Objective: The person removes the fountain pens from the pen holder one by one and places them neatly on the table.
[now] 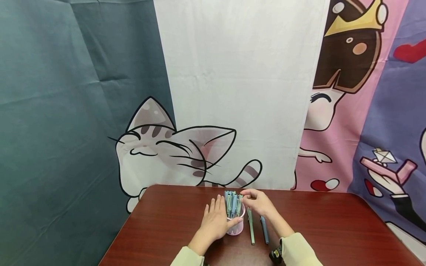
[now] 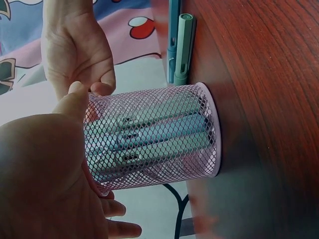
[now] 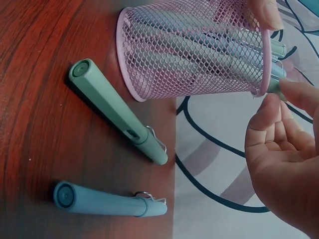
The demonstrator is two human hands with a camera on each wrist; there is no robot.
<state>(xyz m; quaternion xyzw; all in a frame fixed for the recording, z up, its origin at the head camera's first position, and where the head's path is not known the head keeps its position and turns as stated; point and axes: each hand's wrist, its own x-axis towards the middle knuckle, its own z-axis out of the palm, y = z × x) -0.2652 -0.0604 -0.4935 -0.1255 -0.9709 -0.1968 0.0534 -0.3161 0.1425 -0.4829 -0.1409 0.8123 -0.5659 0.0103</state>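
A pink mesh pen holder (image 1: 235,229) stands upright on the table, with several green and blue pens (image 1: 233,204) in it. My left hand (image 1: 214,221) rests against its left side, fingers straight and thumb lying across the front near the rim. At the holder's right edge, my right hand (image 1: 259,203) pinches the top of a green pen (image 3: 274,86) between thumb and fingers. The rest of that pen is inside the holder, seen only through the mesh. Two pens lie to the right of the holder: a green pen (image 3: 112,107) and a blue pen (image 3: 107,200).
The reddish-brown wooden table (image 1: 159,225) extends to both sides of the hands. Behind its far edge hangs a cloth backdrop (image 1: 239,74) with a cartoon cat and a crowned figure. A dark band (image 1: 276,255) sits at the right wrist.
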